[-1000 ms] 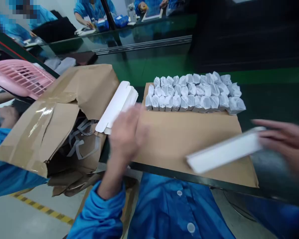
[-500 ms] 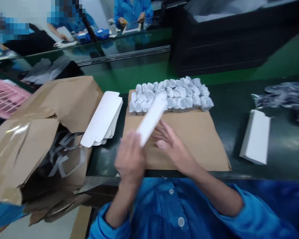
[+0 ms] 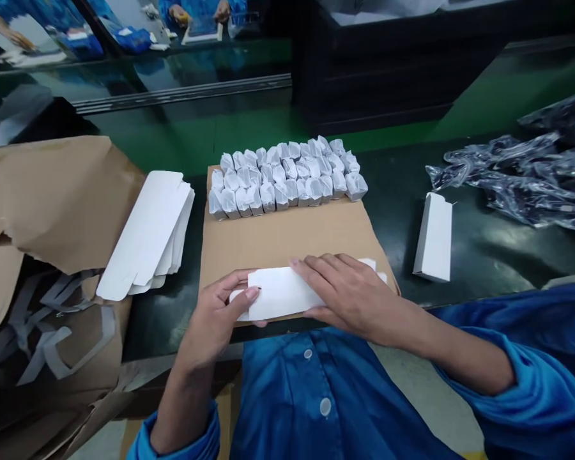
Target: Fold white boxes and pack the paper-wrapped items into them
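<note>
A white carton (image 3: 285, 292) lies lengthwise between my hands, low over the front of a brown cardboard sheet (image 3: 287, 239). My left hand (image 3: 219, 312) grips its left end, thumb on top near the end flap and fingers behind. Across the right half lies my right hand (image 3: 347, 294), its fingers over the upper face and its thumb along the near edge. Whether that carton is fully folded up cannot be seen under the hands. Rows of small white-wrapped pieces (image 3: 287, 179) stand packed together on the far part of the sheet.
Left of the sheet lies a stack of flat white cartons (image 3: 146, 233), beside an open brown box (image 3: 57, 198) holding grey strips. At right stand a folded white box (image 3: 434, 239) and clear plastic bags (image 3: 522, 172). A black bin (image 3: 378, 70) sits behind; co-workers' hands show beyond.
The white carton has come down from a raised, slanted position to lie level near the front edge. My right hand has closed over it. The view has shifted to the right.
</note>
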Demonstrator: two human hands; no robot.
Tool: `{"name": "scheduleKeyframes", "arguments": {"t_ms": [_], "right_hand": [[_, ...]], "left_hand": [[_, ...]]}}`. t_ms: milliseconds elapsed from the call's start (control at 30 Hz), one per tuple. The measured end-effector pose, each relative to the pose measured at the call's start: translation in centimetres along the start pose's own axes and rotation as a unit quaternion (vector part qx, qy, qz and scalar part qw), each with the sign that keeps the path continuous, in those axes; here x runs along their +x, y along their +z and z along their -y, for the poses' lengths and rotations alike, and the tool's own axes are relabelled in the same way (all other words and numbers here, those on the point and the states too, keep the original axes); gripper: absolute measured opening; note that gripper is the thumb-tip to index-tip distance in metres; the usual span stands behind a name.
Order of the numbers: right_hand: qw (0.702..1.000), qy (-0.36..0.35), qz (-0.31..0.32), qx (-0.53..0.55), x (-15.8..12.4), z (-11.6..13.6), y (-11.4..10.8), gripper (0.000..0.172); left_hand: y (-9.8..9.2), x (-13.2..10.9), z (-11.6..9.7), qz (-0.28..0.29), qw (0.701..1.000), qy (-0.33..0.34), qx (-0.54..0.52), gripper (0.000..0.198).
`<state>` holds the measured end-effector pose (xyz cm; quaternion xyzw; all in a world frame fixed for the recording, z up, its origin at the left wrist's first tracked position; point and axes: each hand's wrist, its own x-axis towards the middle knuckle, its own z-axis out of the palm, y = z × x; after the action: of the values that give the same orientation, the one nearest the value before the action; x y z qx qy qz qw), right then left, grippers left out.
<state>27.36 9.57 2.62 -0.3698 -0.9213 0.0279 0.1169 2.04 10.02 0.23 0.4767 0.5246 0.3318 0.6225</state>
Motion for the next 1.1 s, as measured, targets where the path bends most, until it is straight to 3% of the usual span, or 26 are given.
{"name": "scheduleKeyframes", "arguments": {"t_ms": [67, 133, 233, 367, 433, 500, 567, 600, 667, 733, 767, 833, 900, 967, 1033, 1100], "right_hand": [[0.998, -0.047, -0.029, -0.01, -0.6, 0.0, 0.4, 0.059], [0.996, -0.071, -0.053, -0.018, -1.0, -0.3, 0.5, 0.052], [0.993, -0.071, -0.076, -0.058, -1.1, -0.2, 0.3, 0.046], [0.99, -0.066, -0.088, -0.088, -1.4, -0.3, 0.1, 0.036], [0.99, -0.016, -0.114, -0.077, -1.4, -0.9, 0.3, 0.036], [0.98, 0.086, -0.169, -0.063, -1.3, -1.2, 1.0, 0.041], [0.957, 0.165, -0.234, -0.044, -0.9, -0.7, 2.0, 0.048], [0.951, 0.175, -0.255, -0.031, -0.7, -0.1, 2.6, 0.048], [0.959, 0.136, -0.249, 0.029, -0.5, 1.5, 3.3, 0.048], [0.97, 0.078, -0.179, 0.148, -0.4, 2.7, 3.1, 0.055], [0.963, 0.078, -0.145, 0.214, -0.4, 2.9, 2.7, 0.059], [0.931, 0.112, -0.119, 0.325, -0.1, 2.5, 1.7, 0.059], [0.903, 0.127, -0.153, 0.38, 0.5, 1.4, 0.8, 0.046], [0.897, 0.083, -0.17, 0.399, 1.2, 0.3, 0.5, 0.032], [0.888, 0.067, -0.164, 0.424, 1.8, -0.7, 0.4, 0.023], [0.842, 0.137, -0.188, 0.486, 2.3, -1.5, 0.4, 0.022]], "left_hand": [[0.1, -0.1, 0.3, 0.063, 0.998, -0.015, 0.012, 0.047], [0.1, -0.2, 0.3, 0.059, 0.997, 0.005, 0.056, 0.044], [0.5, 0.1, 0.0, -0.018, 0.991, 0.058, 0.117, 0.031], [0.8, 0.6, 0.2, -0.132, 0.962, 0.135, 0.198, 0.008], [1.4, 0.3, 0.4, -0.19, 0.949, 0.201, 0.15, 0.02], [2.7, -0.3, 0.7, -0.251, 0.918, 0.3, 0.062, 0.038], [4.9, -0.7, 1.0, -0.247, 0.894, 0.372, 0.027, 0.055], [6.0, -0.8, 1.2, -0.226, 0.896, 0.38, 0.032, 0.064], [8.0, -0.5, 1.3, -0.219, 0.911, 0.346, 0.049, 0.078], [8.7, 0.2, 1.2, -0.267, 0.915, 0.292, 0.084, 0.073], [8.6, 0.5, 1.1, -0.283, 0.912, 0.274, 0.112, 0.068], [7.7, 0.9, 0.9, -0.257, 0.91, 0.272, 0.179, 0.057], [6.7, 0.9, 0.7, -0.222, 0.899, 0.309, 0.217, 0.052], [5.9, 0.7, 0.7, -0.203, 0.891, 0.337, 0.228, 0.047], [5.3, 0.4, 0.9, -0.173, 0.904, 0.319, 0.227, 0.043], [5.0, 0.2, 0.9, -0.131, 0.926, 0.27, 0.227, 0.041]]}}
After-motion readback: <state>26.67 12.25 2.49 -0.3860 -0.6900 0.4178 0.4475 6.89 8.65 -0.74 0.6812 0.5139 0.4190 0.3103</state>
